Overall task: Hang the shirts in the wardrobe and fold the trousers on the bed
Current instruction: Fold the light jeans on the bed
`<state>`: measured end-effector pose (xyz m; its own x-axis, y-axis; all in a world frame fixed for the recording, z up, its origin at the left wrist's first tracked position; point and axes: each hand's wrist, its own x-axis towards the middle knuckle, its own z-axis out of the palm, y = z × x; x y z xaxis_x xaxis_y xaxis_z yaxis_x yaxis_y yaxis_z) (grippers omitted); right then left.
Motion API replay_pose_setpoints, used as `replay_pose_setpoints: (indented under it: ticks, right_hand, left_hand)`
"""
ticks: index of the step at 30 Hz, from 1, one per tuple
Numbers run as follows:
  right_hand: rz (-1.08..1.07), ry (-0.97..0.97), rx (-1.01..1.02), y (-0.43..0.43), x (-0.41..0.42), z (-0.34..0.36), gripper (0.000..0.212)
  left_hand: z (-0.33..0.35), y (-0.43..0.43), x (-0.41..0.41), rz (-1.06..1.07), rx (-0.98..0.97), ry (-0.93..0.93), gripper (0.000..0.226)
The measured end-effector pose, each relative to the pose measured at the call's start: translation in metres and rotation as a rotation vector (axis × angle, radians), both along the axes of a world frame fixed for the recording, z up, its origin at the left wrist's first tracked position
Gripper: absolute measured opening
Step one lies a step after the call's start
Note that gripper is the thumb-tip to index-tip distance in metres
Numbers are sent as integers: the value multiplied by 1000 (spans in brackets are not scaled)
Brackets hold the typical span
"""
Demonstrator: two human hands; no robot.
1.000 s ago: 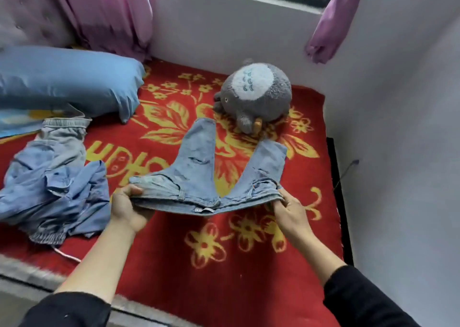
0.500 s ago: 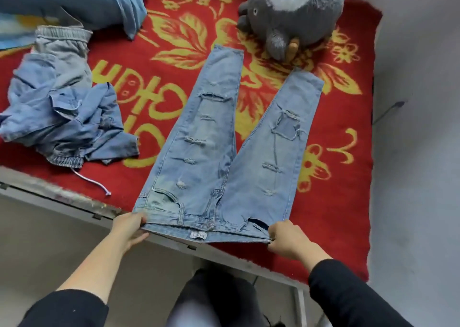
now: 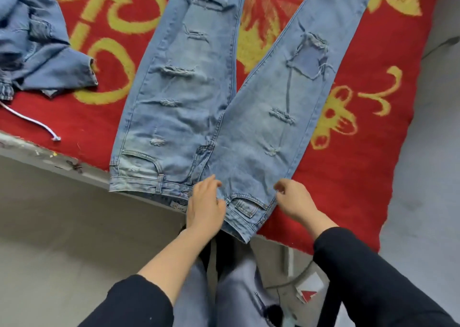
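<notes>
Light blue ripped jeans lie flat on the red bed, legs spread away from me in a V. The waistband sits at the near bed edge, and its right half hangs skewed over that edge. My left hand is at the middle of the waistband by the fly, pinching the denim between thumb and fingers. Beside the right hip, my right hand has its fingers curled on the side seam of the jeans.
A crumpled heap of blue denim clothes with a white drawstring lies at the left of the bed. The grey bed frame edge runs below it. A grey wall bounds the bed on the right. My legs stand against the frame.
My left hand has moved from the waistband's left end to its middle. The right half of the waist has slid over the bed edge. The view has tilted down and closer.
</notes>
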<state>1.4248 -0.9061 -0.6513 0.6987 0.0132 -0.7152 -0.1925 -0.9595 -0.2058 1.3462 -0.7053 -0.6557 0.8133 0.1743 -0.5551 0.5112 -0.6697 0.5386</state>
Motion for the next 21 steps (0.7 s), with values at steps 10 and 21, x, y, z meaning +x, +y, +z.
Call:
replay_pose_setpoints:
  ticks: [10, 21]
  right_hand:
    - [-682, -77, 130, -32, 56, -43, 39]
    - [-925, 84, 496, 17, 99, -12, 22]
  left_hand:
    - [-36, -104, -1, -365, 171, 283, 102]
    - [-17, -101, 24, -447, 181, 396, 83]
